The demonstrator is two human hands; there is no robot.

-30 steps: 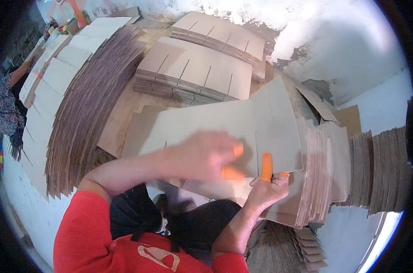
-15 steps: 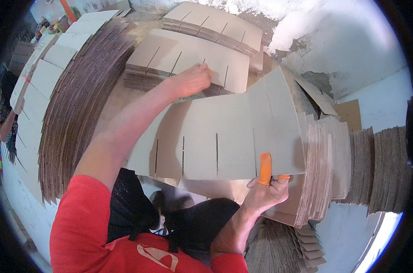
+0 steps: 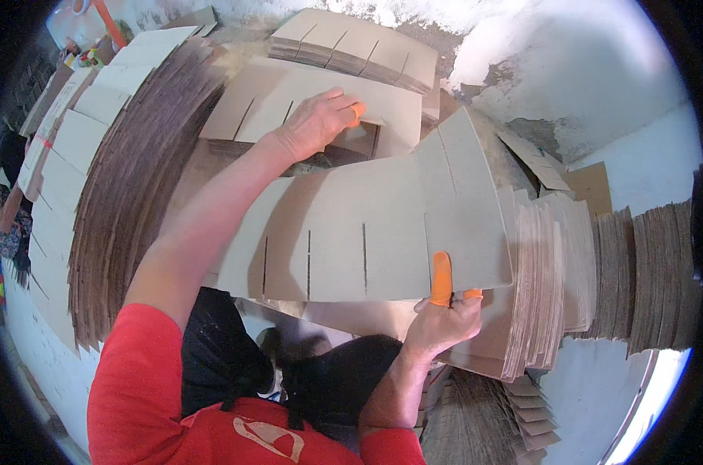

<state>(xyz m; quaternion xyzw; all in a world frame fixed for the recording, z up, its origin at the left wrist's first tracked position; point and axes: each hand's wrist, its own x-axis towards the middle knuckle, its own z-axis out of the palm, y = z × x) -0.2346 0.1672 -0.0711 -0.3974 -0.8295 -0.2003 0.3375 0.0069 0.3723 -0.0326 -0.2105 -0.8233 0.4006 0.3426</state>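
My right hand (image 3: 448,319), with orange finger covers on it, pinches the near edge of a large slotted cardboard sheet (image 3: 336,232). The sheet lies bent across my lap, its right end tilted up. Farther off, my left hand (image 3: 324,122) reaches over a stack of slotted cardboard pieces (image 3: 243,101). Its curled fingers, one with an orange cover, grip the near edge of the top piece, and a dark gap shows beneath that edge. The fingertips are partly hidden.
Another stack of slotted cardboard (image 3: 359,46) stands behind. A long leaning row of cardboard (image 3: 138,186) runs along the left. Upright sheets (image 3: 541,279) and darker bundles (image 3: 661,271) stand at the right, by a peeling wall (image 3: 584,85). Part of another person (image 3: 6,221) shows at far left.
My left hand has turned and shifted slightly left, and the near edge of the top piece has lifted, baring a dark gap. My right hand keeps its hold on the large sheet.
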